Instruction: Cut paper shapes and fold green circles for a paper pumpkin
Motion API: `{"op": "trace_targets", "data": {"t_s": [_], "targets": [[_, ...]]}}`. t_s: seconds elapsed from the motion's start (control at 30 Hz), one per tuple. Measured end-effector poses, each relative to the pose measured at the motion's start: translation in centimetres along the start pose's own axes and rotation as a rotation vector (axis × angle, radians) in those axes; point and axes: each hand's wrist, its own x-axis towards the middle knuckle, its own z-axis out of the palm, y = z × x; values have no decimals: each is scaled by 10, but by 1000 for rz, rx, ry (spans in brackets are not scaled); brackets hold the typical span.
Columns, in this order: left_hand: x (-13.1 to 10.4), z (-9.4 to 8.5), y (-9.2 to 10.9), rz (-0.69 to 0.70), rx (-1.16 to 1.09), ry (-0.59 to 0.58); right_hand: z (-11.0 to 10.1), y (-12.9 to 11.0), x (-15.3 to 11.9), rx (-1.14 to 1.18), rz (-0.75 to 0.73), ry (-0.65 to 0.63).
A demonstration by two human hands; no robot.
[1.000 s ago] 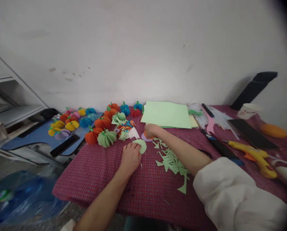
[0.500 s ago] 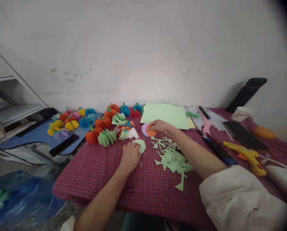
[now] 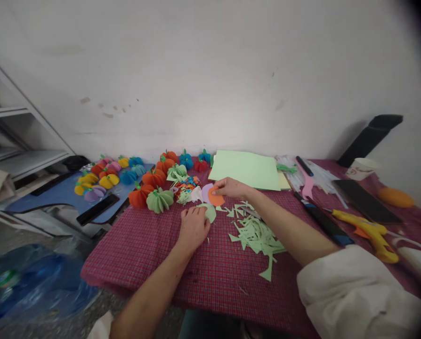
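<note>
My left hand (image 3: 195,227) rests on the red checked tablecloth. Its bent fingers press on a pale green paper circle (image 3: 210,213), covering its left part; the thumb is hard to see. My right hand (image 3: 230,188) pinches an orange paper circle (image 3: 215,197) by its upper right edge. Behind the orange one, a purple paper circle (image 3: 205,192) peeks out on the left; whether my fingers also grip it, I cannot tell. Curled pale green paper scraps (image 3: 258,233) lie heaped below my right forearm. Small multicoloured scraps (image 3: 188,186) sit just beyond my left hand.
Folded paper pumpkins (image 3: 154,178) stand at the back left, others on a blue side table (image 3: 62,188). Pale green sheets (image 3: 247,169) lie by the wall. Rightward are a utility knife (image 3: 325,221), yellow glue gun (image 3: 369,230), dark phone-like slab (image 3: 368,200) and paper cup (image 3: 362,168).
My right hand has moved a little left with the orange circle, and the purple one has shifted left with it. My left hand stays on the green circle. The view has turned slightly.
</note>
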Motion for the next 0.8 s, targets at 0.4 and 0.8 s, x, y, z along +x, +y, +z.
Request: {"op": "trace_targets", "data": {"t_s": [0.4,0.8], "targets": [[5,4,10,-129,-639,211,17,-30,-17,42,-78,29],[8,-10,56,60,-577,-168,-57,1,-20,-22,135,647]]}}
